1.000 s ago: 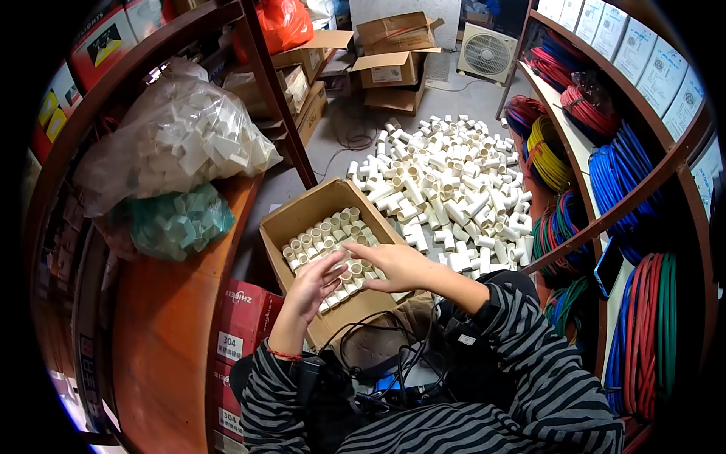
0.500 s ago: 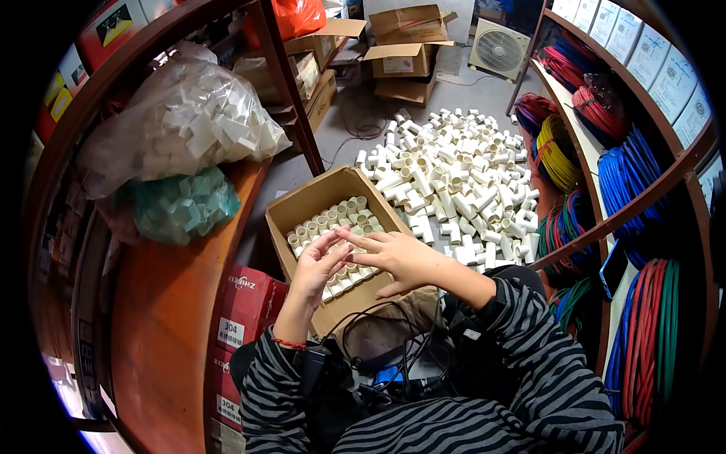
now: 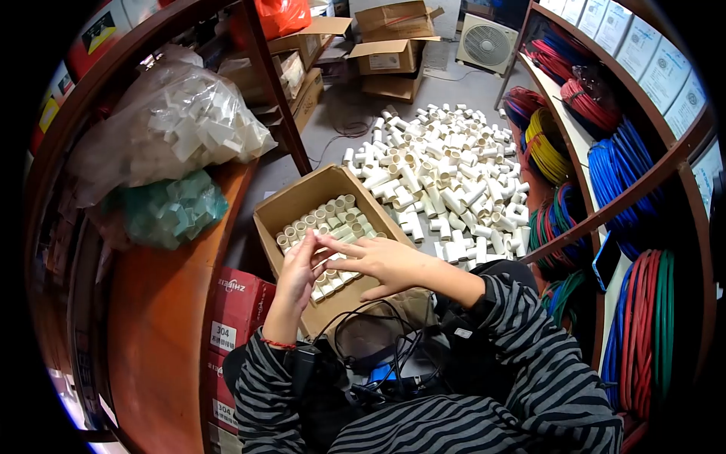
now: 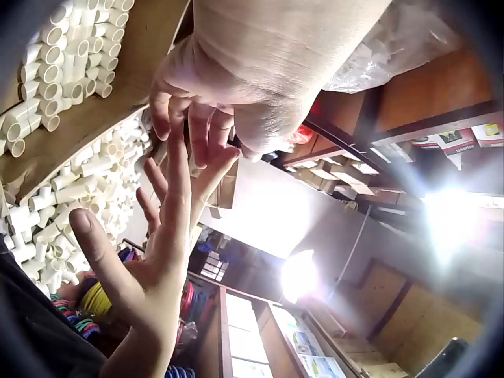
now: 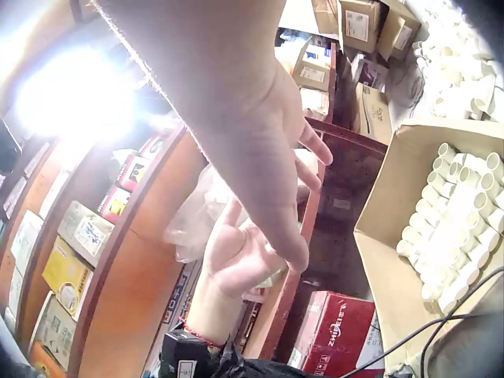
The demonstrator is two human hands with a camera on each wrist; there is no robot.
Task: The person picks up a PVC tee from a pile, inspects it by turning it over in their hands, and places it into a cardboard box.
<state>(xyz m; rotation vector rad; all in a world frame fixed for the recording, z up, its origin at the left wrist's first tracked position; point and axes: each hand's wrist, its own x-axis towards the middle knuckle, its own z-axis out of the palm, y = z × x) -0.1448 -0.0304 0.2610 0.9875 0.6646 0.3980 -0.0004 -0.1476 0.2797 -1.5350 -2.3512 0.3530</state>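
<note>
Meeting or nearly meeting at the fingertips, the left hand [image 3: 296,274] and the right hand [image 3: 393,265] are held above the cardboard box [image 3: 306,189], fingers extended; nothing is seen gripped by either, though whether something very small is hidden between the fingertips cannot be told; beneath them, the packed fittings [image 3: 339,203] are set in close rows inside the box, many with their open ends turned upward; if a hand were lowered carelessly, an upright end could be knocked by a spread finger and its neighbours tilted, since little but the next row seems to be offered as support; where white ends are screened by the hands, a crooked piece could be missed; just outside the near edge of the box, looped black cable [image 5: 453,317] is bunched, and a sleeve or wrist could be snagged by it, with the box tugged askew; past the far right edge, loose fittings [image 3: 454,174] are heaped on the floor, close enough that stray pieces could be pushed about if the box were shifted; further left, the clear bag [image 3: 189,121] is bulged over the edge of the orange board [image 3: 162,303], and might sag or spill if bumped.
</note>
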